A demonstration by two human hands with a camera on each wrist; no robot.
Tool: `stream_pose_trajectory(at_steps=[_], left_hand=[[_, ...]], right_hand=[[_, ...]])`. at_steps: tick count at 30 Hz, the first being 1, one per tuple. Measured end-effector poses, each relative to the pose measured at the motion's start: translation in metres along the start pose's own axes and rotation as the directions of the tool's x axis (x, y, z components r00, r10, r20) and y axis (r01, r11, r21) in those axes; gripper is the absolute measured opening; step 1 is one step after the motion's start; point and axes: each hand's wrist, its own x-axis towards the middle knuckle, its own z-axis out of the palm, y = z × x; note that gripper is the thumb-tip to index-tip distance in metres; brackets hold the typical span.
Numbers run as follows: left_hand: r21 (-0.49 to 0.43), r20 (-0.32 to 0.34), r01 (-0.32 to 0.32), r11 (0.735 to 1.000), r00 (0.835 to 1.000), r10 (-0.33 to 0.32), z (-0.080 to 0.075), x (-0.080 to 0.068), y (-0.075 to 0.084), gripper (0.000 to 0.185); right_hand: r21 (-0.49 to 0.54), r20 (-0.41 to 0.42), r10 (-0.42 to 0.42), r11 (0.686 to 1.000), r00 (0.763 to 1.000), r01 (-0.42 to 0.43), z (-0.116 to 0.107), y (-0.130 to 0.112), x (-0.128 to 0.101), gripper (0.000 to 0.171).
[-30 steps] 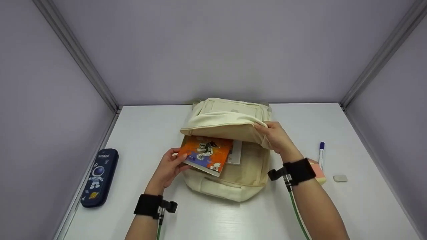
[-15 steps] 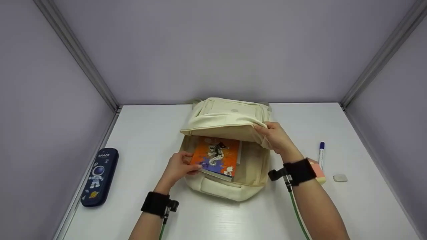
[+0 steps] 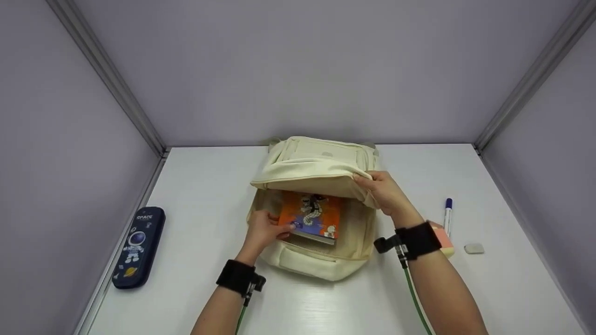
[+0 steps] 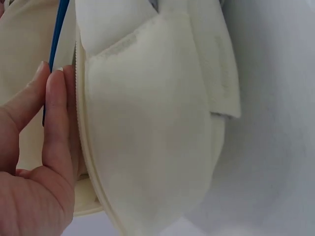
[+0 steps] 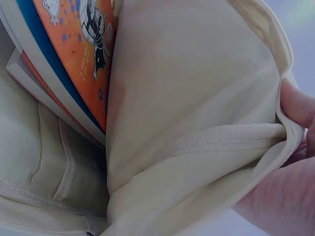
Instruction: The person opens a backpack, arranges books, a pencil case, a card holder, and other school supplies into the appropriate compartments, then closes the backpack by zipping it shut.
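A cream backpack (image 3: 321, 267) lies on the white table with its main compartment unzipped. My right hand (image 3: 384, 193) pinches the edge of its front flap (image 3: 312, 168) and holds it raised. With thumb and fingers my left hand (image 3: 266, 230) grips the lower left corner of an orange and purple book (image 3: 309, 216), which lies mostly inside the compartment, its far end hidden under the flap. In the left wrist view the book's blue edge (image 4: 58, 29) runs between thumb and fingers. Beneath it, the right wrist view shows another book (image 5: 34, 81) in the bag.
A navy pencil case (image 3: 139, 249) with an astronaut print lies at the left. On the right are a blue-capped marker (image 3: 448, 216), a pink and yellow block (image 3: 444, 239), partly behind the right wrist, and a grey-white eraser (image 3: 474, 249). Grey panels wall the table.
My left hand has moved right and pushed the orange book deeper into the backpack, further under the flap. It now covers the other book in the head view. My right hand stays in place.
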Motion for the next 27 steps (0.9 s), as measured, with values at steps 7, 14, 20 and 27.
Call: stream_pose_trajectory(at_steps=[7,14,20,27], left_hand=[[0.016,-0.04,-0.015,1.0,0.999,0.016,0.009,0.007,0.006,0.032],[0.201,-0.085,-0.047,0.979,0.994,0.065,0.013,0.016,0.012,0.031],[0.289,-0.117,-0.065,0.955,0.988,0.103,0.017,0.022,0.02,0.024],[0.263,-0.14,-0.047,0.964,0.986,0.086,0.024,0.03,0.02,0.024]], right_hand=[[0.016,0.014,-0.001,1.0,1.0,0.001,0.0,0.001,0.0,0.03],[0.021,0.034,-0.007,1.0,0.999,0.006,0.001,0.001,-0.002,0.027],[0.137,0.089,-0.018,0.991,0.996,0.006,0.002,0.001,-0.002,0.028],[0.144,0.086,-0.056,0.989,0.995,0.044,0.002,0.003,-0.002,0.029]])
